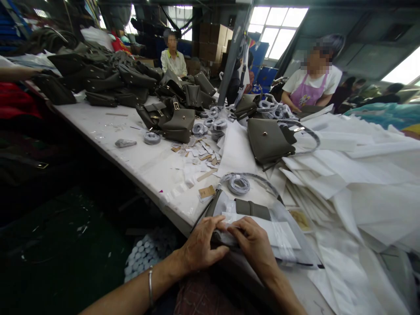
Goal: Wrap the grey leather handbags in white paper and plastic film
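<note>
At the table's near edge lies a dark olive handbag, partly covered by a white wrapping sheet with shiny clear plastic over it. Its long handle, sleeved in greyish plastic, arches out behind. My left hand is closed around the bag's near left corner, fingers on top and thumb lower down. Right beside it, my right hand pinches the wrapping near that corner, fingertips almost meeting the left ones. What lies under the fingertips is hidden. A plastic-wrapped coiled strap rests just behind the bag.
White sheets are heaped at the right. Another olive handbag stands beyond, and more bags are piled far left. Small cards and tags litter the table. Two co-workers are across it; a sleeve shows at far left.
</note>
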A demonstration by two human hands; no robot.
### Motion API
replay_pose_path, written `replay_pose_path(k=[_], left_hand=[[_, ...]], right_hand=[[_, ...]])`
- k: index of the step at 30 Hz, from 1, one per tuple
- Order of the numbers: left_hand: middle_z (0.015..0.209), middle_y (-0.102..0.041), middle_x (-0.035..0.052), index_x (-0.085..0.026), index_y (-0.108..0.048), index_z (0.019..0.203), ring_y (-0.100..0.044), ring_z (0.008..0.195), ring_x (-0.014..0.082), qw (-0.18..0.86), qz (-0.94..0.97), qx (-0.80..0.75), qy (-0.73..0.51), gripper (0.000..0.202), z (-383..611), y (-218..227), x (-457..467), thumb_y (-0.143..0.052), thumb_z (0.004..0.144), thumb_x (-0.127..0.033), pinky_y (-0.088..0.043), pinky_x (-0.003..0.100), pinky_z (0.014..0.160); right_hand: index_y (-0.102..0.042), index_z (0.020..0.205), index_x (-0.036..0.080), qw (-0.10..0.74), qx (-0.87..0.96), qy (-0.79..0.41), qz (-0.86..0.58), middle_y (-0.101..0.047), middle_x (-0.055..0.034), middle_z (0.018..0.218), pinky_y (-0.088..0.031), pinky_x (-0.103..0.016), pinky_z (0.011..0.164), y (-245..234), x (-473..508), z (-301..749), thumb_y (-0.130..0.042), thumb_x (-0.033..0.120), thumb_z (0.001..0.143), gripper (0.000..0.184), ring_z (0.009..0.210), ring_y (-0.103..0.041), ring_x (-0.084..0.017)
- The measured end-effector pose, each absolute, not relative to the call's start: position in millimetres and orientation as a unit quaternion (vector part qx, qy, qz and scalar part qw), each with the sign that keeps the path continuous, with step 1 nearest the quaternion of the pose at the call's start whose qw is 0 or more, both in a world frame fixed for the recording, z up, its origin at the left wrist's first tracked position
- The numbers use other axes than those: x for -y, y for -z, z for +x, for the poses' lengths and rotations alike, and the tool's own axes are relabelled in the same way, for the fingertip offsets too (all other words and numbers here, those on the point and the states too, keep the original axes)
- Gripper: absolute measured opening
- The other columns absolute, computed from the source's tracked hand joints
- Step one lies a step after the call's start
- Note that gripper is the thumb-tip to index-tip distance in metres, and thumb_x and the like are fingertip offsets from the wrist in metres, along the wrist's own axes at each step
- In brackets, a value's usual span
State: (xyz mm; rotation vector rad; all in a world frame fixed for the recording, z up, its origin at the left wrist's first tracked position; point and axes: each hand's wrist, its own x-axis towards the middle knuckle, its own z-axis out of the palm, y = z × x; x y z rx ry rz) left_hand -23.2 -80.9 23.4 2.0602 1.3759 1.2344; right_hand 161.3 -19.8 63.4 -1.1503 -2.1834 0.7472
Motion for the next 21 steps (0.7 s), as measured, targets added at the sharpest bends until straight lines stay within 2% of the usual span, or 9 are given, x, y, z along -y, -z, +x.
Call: replay_pose_path(k=[7, 12, 15, 17, 19, 21], left_hand=[[0.093, -0.064, 0.0031, -0.019, -0.044, 0.127, -0.062, 0.088, 0.0204, 0.152, 0.699, -0.518, -0.470, 0.044, -7, -24, 74, -0.063, 0.090, -0.030, -0.051, 0.039, 0.086], [0.097, -0.065, 0.0065, -0.019, -0.055, 0.118, -0.061, 0.088, 0.0202, 0.069, 0.758, -0.486, -0.429, 0.023, -8, -28, 75, -0.053, 0.097, -0.029, -0.052, 0.037, 0.081], [0.112, -0.065, 0.0088, -0.020, -0.062, 0.111, -0.061, 0.104, 0.0203, -0.019, 0.786, -0.466, -0.405, 0.020, -7, -32, 81, -0.047, 0.098, -0.018, -0.049, 0.039, 0.094], [0.117, -0.066, 0.0077, -0.019, -0.064, 0.111, -0.058, 0.115, 0.0199, -0.064, 0.797, -0.450, -0.398, 0.025, -4, -32, 86, -0.043, 0.099, -0.014, -0.041, 0.041, 0.106], [0.114, -0.068, 0.0061, -0.017, -0.063, 0.116, -0.058, 0.116, 0.0182, -0.076, 0.804, -0.446, -0.387, 0.030, -2, -31, 89, -0.037, 0.101, -0.014, -0.036, 0.039, 0.111], [0.110, -0.070, 0.0060, -0.016, -0.062, 0.121, -0.060, 0.111, 0.0170, -0.073, 0.805, -0.457, -0.372, 0.034, 0, -29, 91, -0.033, 0.103, -0.015, -0.037, 0.038, 0.109]], right_hand=[[-0.063, 0.070, 0.022, 0.208, 0.821, -0.261, -0.463, -0.061, -0.0008, 0.071, -0.043, -0.028, 0.066, -59, 7, 163, -0.061, 0.026, 0.088, 0.018, 0.070, -0.060, -0.018], [-0.061, 0.069, 0.022, 0.159, 0.819, -0.248, -0.493, -0.060, 0.0010, 0.071, -0.038, -0.026, 0.061, -63, -1, 159, -0.060, 0.025, 0.086, 0.017, 0.066, -0.058, -0.016], [-0.060, 0.068, 0.022, 0.149, 0.813, -0.250, -0.504, -0.060, 0.0019, 0.070, -0.034, -0.025, 0.057, -65, -5, 156, -0.061, 0.023, 0.083, 0.015, 0.064, -0.057, -0.015], [-0.060, 0.069, 0.022, 0.141, 0.809, -0.245, -0.515, -0.059, 0.0025, 0.069, -0.032, -0.025, 0.056, -66, -6, 154, -0.061, 0.021, 0.083, 0.013, 0.063, -0.055, -0.014], [-0.059, 0.069, 0.022, 0.130, 0.809, -0.233, -0.524, -0.059, 0.0029, 0.069, -0.030, -0.025, 0.056, -67, -6, 152, -0.062, 0.020, 0.082, 0.013, 0.062, -0.054, -0.014], [-0.058, 0.069, 0.021, 0.123, 0.811, -0.217, -0.529, -0.058, 0.0029, 0.069, -0.029, -0.025, 0.056, -69, -5, 150, -0.064, 0.019, 0.081, 0.014, 0.063, -0.053, -0.014]])
